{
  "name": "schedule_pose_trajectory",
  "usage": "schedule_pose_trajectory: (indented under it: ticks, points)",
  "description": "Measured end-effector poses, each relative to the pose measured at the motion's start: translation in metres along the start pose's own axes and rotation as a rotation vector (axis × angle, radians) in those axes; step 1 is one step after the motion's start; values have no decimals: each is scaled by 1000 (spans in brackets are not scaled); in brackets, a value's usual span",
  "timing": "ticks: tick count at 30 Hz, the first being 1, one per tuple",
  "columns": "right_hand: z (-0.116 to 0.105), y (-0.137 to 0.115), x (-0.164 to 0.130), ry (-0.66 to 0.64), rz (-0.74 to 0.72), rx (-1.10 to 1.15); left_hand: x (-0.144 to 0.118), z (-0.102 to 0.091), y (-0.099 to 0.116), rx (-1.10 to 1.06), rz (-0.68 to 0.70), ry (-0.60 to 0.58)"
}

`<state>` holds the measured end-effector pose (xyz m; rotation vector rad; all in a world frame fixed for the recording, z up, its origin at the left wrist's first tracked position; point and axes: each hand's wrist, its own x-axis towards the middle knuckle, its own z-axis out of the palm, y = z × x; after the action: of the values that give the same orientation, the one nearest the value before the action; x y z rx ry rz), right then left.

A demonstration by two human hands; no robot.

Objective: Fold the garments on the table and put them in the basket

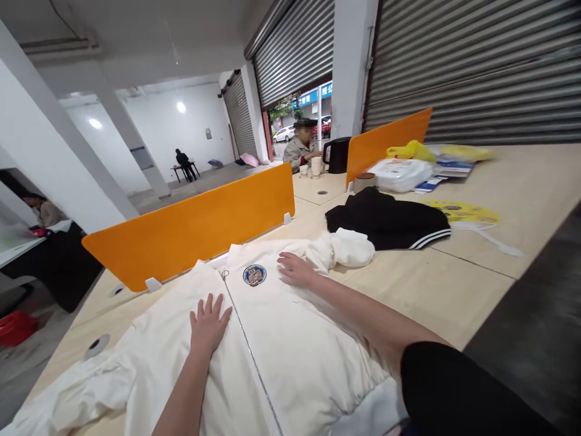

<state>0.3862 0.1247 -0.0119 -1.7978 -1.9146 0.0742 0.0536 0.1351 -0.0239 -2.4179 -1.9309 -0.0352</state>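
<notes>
White padded zip-front jacket (272, 339) w/ round blue-gold chest badge (255, 275) lies face-up, zipped, on the pale wooden desk (426, 284), collar toward the orange divider panel (195, 227). Left hand (209, 324) flat on the jacket's left front panel, fingers spread and relaxed, palm down, gripping nothing. Right hand (295, 269) rests near the collar/shoulder area just right of the badge, fingers extended and lightly curled on the fabric, not clenched. One sleeve (349, 248) lies bunched toward the top right, touching a folded black garment w/ white stripes (390, 221); the other sleeve (68, 399) trails to the lower left.

Judged step: smoothing/flattening the jacket front on the desk, both palms pressing fabric. Folding looks not yet begun: sleeves are out, body full width.

Next move prob. calls for the bunched right sleeve to be pulled free of the black garment and laid straight, w/ one palm pinning the chest so the slick padded shell doesn't slide.

Beyond: white plastic bag (399, 174), yellow flat fan (463, 213), black kettle (338, 154). A seated person (302, 148) works at the far desk end, well apart.
</notes>
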Motion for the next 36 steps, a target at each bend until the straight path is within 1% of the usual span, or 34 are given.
schedule_pose_trajectory:
  ticks: [1, 2, 3, 4, 5, 6, 7, 8, 9, 10, 12, 13, 15, 17, 20, 22, 24, 26, 28, 29, 31, 32, 34, 36]
  points:
    - [-9, 8, -11, 80, 31, 6, 0, 0, -1, -1, -4, 5]
    - [-20, 20, -22, 193, 94, 12, 0, 0, -1, -4, -6, 10]
    - [-32, 34, -34, 327, 195, 17, 0, 1, 0, -6, -9, 15]
    - [-44, 50, -45, 474, 330, 24, 0, 1, 1, -8, -11, 19]
    - [-56, 67, -55, 584, 498, 24, 0, 1, 1, -9, -10, 23]
    - [-67, 84, -63, 629, 679, 21, 1, 2, 2, -7, -7, 26]
    - [-75, 99, -67, 613, 819, 27, 1, 1, 2, -4, -2, 26]
    - [-81, 112, -68, 563, 883, 46, 0, 1, 2, -1, 3, 25]
    - [-84, 122, -66, 504, 892, 72, 0, 0, 2, 2, 8, 22]
    - [-85, 129, -61, 452, 851, 102, 0, 0, 2, 3, 11, 19]
    - [-87, 134, -44, 412, 710, 150, -1, -2, 2, -1, 13, 14]
    - [-89, 135, -33, 428, 653, 163, -1, -3, 1, -5, 10, 12]
    - [-99, 137, -14, 507, 586, 165, -1, -4, 1, -18, 4, 6]
    - [-115, 145, -4, 608, 566, 148, -1, -4, 1, -31, -3, -5]
    - [-138, 165, -10, 706, 651, 102, -1, -4, 1, -37, -10, -7]
    - [-143, 174, -24, 735, 724, 66, 0, -3, 1, -34, -14, -4]
    - [-136, 171, -35, 752, 734, 32, 0, -2, 1, -29, -14, 2]
    - [-119, 154, -36, 716, 651, 0, 0, -2, 1, -26, -16, 5]
    - [-97, 128, -27, 601, 552, -7, 0, -3, 2, -21, -17, 3]
    - [-86, 114, -19, 529, 537, 7, 0, -3, 2, -19, -18, 0]
    - [-69, 91, 2, 432, 613, 109, 0, -5, 2, -15, -23, -5]
    - [-63, 84, 12, 414, 653, 159, 0, -6, 2, -13, -24, -4]
    - [-60, 79, 28, 421, 697, 242, 0, -6, 2, -11, -23, 1]
    - [-62, 83, 33, 470, 684, 299, 0, -6, 1, -11, -17, 10]
